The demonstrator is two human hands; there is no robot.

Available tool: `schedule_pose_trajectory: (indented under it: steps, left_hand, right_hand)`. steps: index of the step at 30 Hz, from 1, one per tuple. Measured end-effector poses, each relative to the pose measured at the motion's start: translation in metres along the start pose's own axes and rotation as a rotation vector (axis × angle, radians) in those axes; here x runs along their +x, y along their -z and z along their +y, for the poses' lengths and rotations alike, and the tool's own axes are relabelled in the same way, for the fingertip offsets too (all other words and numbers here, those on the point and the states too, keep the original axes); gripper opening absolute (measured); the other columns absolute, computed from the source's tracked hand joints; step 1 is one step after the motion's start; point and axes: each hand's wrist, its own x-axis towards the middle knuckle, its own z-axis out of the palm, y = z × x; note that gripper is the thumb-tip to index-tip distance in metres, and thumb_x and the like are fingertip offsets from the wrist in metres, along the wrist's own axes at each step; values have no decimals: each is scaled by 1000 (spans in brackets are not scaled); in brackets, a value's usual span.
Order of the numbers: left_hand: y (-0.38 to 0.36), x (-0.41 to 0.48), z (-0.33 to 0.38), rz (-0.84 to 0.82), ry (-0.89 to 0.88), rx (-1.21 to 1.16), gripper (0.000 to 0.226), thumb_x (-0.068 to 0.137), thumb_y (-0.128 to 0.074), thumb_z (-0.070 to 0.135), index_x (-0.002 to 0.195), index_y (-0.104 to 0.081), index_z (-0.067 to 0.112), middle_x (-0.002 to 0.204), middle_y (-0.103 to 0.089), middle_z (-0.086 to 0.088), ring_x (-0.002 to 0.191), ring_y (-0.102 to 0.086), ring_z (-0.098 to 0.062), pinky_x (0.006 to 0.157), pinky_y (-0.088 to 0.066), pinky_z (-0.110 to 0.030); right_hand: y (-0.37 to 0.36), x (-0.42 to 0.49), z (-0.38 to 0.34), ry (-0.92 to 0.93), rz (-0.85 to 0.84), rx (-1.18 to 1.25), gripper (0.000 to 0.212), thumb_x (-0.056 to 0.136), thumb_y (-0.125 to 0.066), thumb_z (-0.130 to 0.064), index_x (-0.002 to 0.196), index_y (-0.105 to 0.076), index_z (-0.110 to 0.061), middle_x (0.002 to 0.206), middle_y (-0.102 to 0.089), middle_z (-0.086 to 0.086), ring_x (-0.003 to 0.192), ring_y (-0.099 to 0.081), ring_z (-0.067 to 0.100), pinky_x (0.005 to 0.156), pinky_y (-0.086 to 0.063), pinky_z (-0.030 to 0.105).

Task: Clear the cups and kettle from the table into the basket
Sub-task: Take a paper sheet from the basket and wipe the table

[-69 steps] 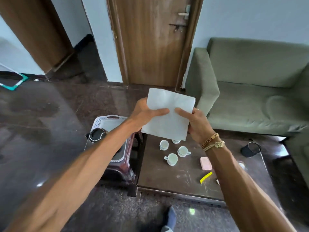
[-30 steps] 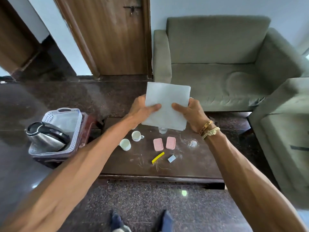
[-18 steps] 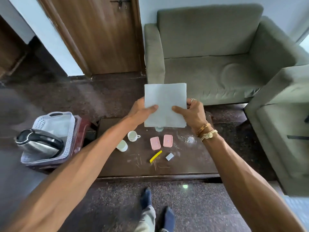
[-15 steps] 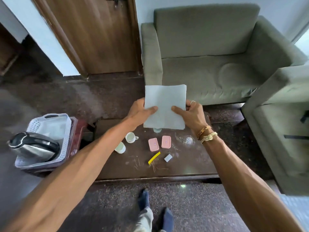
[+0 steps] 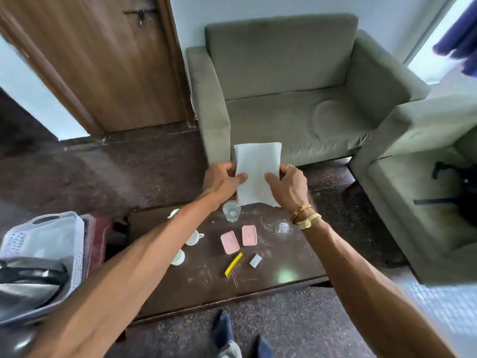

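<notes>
Both hands are occupied: we are pinching a white paper sheet (image 5: pixel 258 174) between the left hand (image 5: pixel 222 178) and the right hand (image 5: pixel 289 184), thumbs on the near face, fingers curled behind, so neither hand is free for crockery. The sheet is hanging upright, its long axis running away from us, above the far edge of the dark table (image 5: pixel 284 270).

From that grip, the cups are lying below and to the left. One white cup (image 5: pixel 195 237) is peeking out beside our left forearm, another cup (image 5: pixel 178 257) is sitting nearer us, and a third (image 5: pixel 173 213) is showing at the far left edge. We are judging the left hand the nearer one for all three. A clear glass (image 5: pixel 231 214) is standing just under the sheet.

The kettle (image 5: pixel 28 282) is already lying in the white basket (image 5: pixel 44 236), well to the left of the table, so only the cups remain.

Compared with half a second ago, we are holding the sheet narrower, seemingly folded, and the view is sitting closer over the table.
</notes>
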Motion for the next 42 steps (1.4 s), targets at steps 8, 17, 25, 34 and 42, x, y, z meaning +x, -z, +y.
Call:
schedule_pose_trajectory:
  steps: [8,17,25,34,42]
  left_hand:
    - [-47,8,17,-59,-119,2,16,79,-77,40,82,-72,26,68,-67,16,63,-62,-6,51,-36,-6]
    - [-98,20,25,-204,-140,-73,31,75,-82,43,97,-77,22,82,-69,17,69,-58,13,55,-40,0]
    - [-196,23,2,-277,74,-177,17,79,-81,14,91,-75,3,85,-75,-15,72,-66,-16,67,-55,-35]
    - [-310,44,-40,-285,367,-186,12,84,-66,-7,93,-72,-11,96,-71,-32,75,-63,-22,67,-52,-36]
    - [-351,123,-24,-132,323,-338,14,79,-62,-24,87,-69,-15,71,-57,-8,49,-44,7,49,-34,-9]
  right_hand:
    - [9,3,10,-28,92,-58,15,82,-71,-30,82,-75,-15,72,-72,-1,71,-66,22,65,-52,33]
    - [31,21,47,-130,47,-5,17,82,-75,-33,91,-79,-19,79,-74,-5,74,-70,11,66,-53,18]
    - [33,54,134,-247,-97,-98,14,82,-70,-26,77,-77,-15,69,-73,2,72,-68,25,66,-54,37]
    - [6,104,241,-452,-245,-142,11,78,-72,-26,85,-80,-31,67,-72,-2,73,-70,25,66,-56,32]
    - [-19,189,276,-341,-127,-85,13,80,-71,-23,89,-78,-29,77,-75,-3,74,-69,18,68,-54,35]
